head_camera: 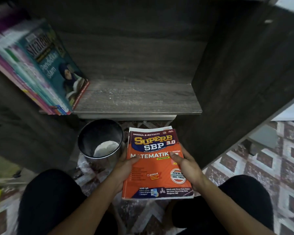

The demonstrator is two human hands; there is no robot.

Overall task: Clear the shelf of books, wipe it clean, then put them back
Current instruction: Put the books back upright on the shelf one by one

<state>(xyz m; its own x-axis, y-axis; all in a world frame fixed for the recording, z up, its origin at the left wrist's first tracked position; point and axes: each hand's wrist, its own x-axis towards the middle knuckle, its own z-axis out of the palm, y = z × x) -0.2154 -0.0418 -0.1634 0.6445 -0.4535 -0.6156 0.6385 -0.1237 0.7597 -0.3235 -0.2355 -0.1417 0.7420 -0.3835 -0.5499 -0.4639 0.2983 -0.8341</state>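
Note:
An orange mathematics workbook (153, 180) lies face up on a thin stack, held low in front of the shelf. My left hand (125, 168) grips its left edge, thumb on the cover. My right hand (187, 167) grips the right edge, thumb on the cover too. The dark wooden shelf board (143, 99) shows pale dusty streaks and is bare on its right part. Several books (41, 70) lean against the left side of the shelf, a teal one in front.
A shiny metal bin (100, 139) with crumpled pale paper inside stands on the floor left of the held books. A patterned carpet (261, 167) covers the floor. My knees in black trousers flank the books. The shelf's dark side panel (236, 82) rises at the right.

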